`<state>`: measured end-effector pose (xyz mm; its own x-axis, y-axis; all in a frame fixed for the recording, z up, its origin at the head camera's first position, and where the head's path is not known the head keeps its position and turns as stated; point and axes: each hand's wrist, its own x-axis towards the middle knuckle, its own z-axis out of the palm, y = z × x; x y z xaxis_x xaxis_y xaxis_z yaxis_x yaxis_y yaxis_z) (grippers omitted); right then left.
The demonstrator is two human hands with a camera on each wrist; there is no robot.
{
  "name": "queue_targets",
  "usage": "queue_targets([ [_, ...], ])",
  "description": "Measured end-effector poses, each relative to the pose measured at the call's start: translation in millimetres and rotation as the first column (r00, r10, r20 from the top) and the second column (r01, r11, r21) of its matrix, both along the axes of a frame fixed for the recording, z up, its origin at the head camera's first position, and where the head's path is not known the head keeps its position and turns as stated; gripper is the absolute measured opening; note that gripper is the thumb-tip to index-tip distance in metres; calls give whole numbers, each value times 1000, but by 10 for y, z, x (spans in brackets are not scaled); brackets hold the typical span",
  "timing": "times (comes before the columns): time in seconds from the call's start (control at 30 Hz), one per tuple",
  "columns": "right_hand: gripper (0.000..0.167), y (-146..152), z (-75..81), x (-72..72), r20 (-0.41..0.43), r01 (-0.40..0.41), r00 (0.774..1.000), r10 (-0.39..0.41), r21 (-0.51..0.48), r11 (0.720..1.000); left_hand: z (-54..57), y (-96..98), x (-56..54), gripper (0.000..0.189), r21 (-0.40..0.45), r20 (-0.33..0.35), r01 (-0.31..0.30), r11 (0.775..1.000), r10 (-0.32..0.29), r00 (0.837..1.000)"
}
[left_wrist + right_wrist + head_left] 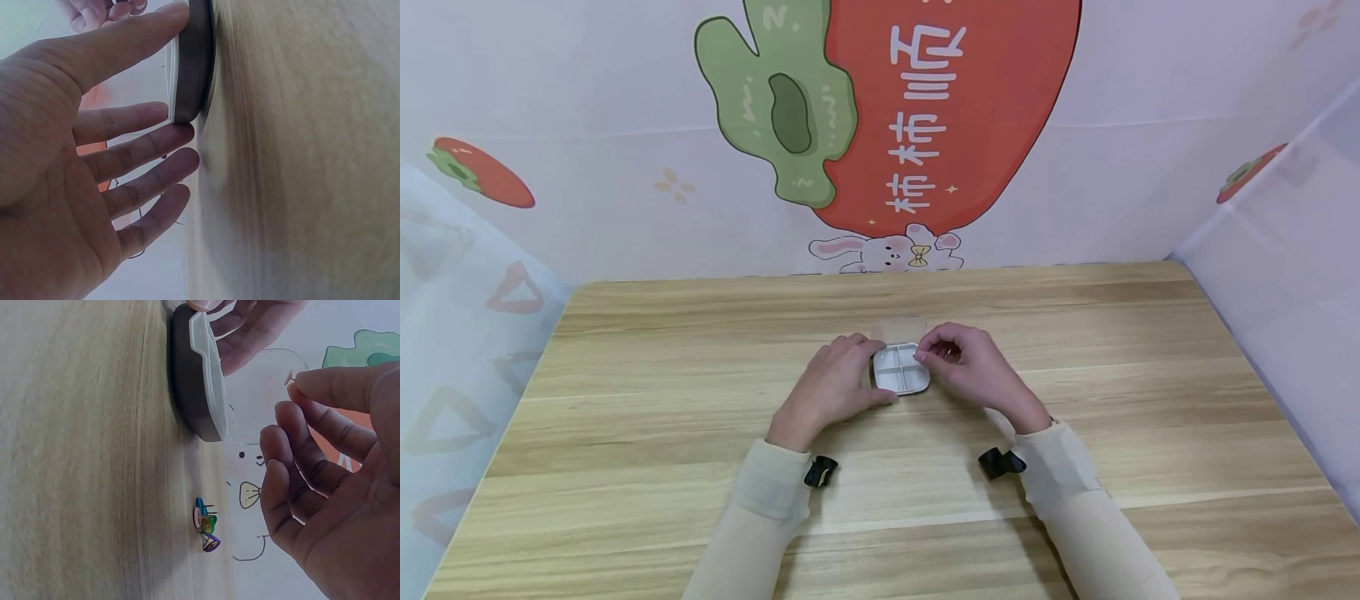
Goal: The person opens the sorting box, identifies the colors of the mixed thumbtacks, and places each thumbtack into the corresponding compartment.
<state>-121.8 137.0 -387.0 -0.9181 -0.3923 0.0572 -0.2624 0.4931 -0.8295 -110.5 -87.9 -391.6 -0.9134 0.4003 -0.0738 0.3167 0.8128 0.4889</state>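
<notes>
A small pill box [902,392] with a white divided tray sits on the table, its dark outer wall visible in both wrist views. Its clear lid [900,327] is flipped back on the far side. My left hand [835,382] holds the box from the left, thumb along the near edge and index finger at the far corner. Over the right-hand compartments, my right hand [973,367] pinches a thumbtack [289,378] between thumb and index finger, its flat pinkish head facing the box. The other right fingers are curled loosely below.
Several colored thumbtacks [206,525], blue, pink, green and purple, lie in a small pile on the table right of the box. The wood-grain table [662,400] ends at a printed cloth backdrop [625,200]. Black wrist devices [821,472] stick out at both cuffs.
</notes>
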Motion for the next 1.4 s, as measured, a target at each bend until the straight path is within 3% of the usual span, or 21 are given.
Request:
queue_targets([
  [0.4,5,8,-29,3,-24,-41,999,43,87,995,5,-3,6,71,4,9,-4,1000,4,1000],
  [1.0,5,-4,-53,-5,-32,-108,992,119,237,965,6,-10,12,71,4,15,-5,1000,5,1000],
  [1.4,5,-35,-80,-9,-64,-95,990,123,333,938,-4,-8,1,71,5,7,-5,1000,5,1000],
])
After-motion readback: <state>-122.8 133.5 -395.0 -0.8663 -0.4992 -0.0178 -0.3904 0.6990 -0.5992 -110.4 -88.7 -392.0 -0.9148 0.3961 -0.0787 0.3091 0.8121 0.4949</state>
